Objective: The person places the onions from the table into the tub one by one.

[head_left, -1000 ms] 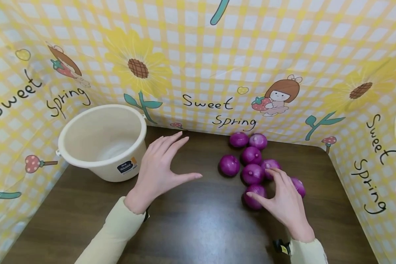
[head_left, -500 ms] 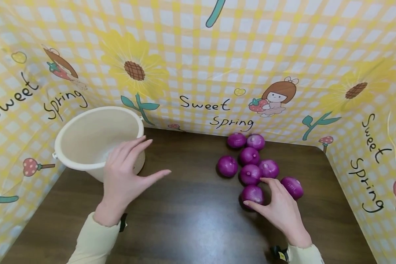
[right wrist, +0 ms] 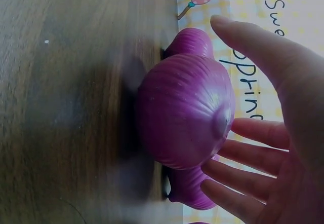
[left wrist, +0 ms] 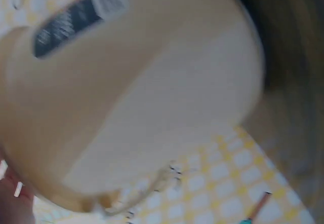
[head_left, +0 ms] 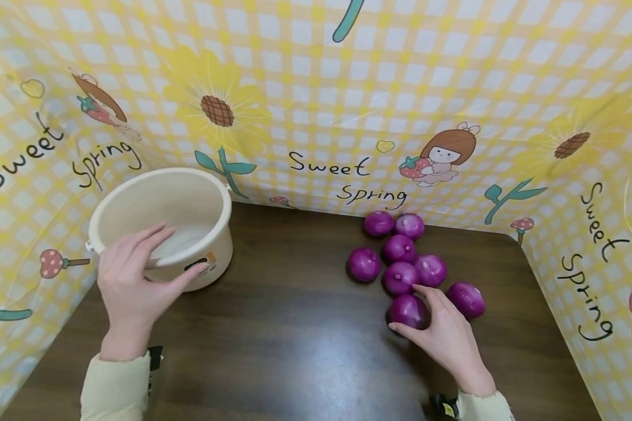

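The cream plastic bucket [head_left: 210, 234] stands at the left, and nothing shows inside it. My left hand [head_left: 134, 280] is at its near rim, thumb spread and fingers overlapping the opening. In the left wrist view the bucket's wall [left wrist: 167, 82] fills the picture, with part of the hand [left wrist: 15, 198] at the lower left edge. On the right, my right hand [head_left: 445, 336] curves loosely around the nearest purple onion [head_left: 408, 311]. The right wrist view has that onion [right wrist: 185, 110] on the table, thumb apart from it and fingertips close by its side.
Several more purple onions [head_left: 400, 248] sit behind the nearest one, and another onion [head_left: 466, 300] lies right of the group. Yellow checked cloth [head_left: 316, 105] walls the dark wooden table [head_left: 305, 327] at the back and both sides.
My left hand has moved left from mid-table to the bucket's near rim. My right hand has come down and slightly nearer, around the front onion.
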{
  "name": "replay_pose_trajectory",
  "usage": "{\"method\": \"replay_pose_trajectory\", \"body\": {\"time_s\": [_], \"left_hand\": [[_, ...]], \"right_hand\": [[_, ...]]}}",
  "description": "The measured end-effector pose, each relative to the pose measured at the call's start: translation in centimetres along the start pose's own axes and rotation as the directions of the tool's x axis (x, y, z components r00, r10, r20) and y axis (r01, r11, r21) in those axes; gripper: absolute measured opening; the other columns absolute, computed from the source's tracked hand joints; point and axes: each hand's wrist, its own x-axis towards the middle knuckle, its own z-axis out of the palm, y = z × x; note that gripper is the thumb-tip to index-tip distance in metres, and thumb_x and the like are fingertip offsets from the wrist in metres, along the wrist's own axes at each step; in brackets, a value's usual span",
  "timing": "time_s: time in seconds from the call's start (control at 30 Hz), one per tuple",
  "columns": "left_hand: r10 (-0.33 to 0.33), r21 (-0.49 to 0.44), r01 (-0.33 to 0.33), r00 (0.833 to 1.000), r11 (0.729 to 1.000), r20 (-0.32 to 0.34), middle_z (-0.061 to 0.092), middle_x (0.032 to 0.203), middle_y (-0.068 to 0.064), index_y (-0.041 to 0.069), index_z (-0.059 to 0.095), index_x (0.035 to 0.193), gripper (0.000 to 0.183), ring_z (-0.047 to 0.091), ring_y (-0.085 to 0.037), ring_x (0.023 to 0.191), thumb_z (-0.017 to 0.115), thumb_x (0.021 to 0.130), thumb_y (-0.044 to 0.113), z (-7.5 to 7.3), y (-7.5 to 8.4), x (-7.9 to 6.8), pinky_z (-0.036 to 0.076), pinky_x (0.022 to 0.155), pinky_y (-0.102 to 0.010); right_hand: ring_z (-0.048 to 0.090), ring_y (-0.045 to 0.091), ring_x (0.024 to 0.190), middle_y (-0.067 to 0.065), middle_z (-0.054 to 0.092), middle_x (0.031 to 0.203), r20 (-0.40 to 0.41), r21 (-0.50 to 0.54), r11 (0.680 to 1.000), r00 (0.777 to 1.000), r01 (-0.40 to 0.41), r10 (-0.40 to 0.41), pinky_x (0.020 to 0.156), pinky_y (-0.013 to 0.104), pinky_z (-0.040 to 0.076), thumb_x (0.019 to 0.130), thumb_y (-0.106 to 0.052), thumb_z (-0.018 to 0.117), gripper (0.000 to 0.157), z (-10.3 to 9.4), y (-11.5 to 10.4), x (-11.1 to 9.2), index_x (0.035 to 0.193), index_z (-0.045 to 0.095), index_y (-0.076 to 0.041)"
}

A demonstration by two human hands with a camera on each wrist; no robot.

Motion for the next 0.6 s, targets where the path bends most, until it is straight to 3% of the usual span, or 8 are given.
{"method": "replay_pose_trajectory", "body": {"time_s": [0.3,0.6], "left_hand": [[-0.05,-0.045,0.044,0.989,0.998,-0.138,0.075,0.094,-0.013,0.005,0.081,0.089,0.07,0.064,-0.04,0.092,0.088,0.06,0.068,-0.1,-3.0,-1.7,0.044,0.097,-0.036],[-0.07,-0.054,0.059,0.966,0.997,-0.249,0.062,0.064,-0.019,-0.002,0.061,0.06,0.074,0.05,-0.045,0.068,0.09,0.059,0.067,1.0,-2.7,-1.9,0.046,0.099,-0.046]], "right_hand": [[0.062,0.028,0.114,0.008,0.063,0.127,0.017,0.007,1.0,1.0,-0.022,0.022,0.09,0.054,0.057,0.071,-0.066,0.084,0.086,0.2,0.2,-0.1,0.134,0.06,-0.012],[0.064,0.028,0.112,0.007,0.066,0.124,0.018,0.002,1.0,1.0,0.001,-0.001,0.089,0.052,0.057,0.073,-0.049,0.091,0.071,0.3,0.4,-0.1,0.128,0.065,-0.012]]}}
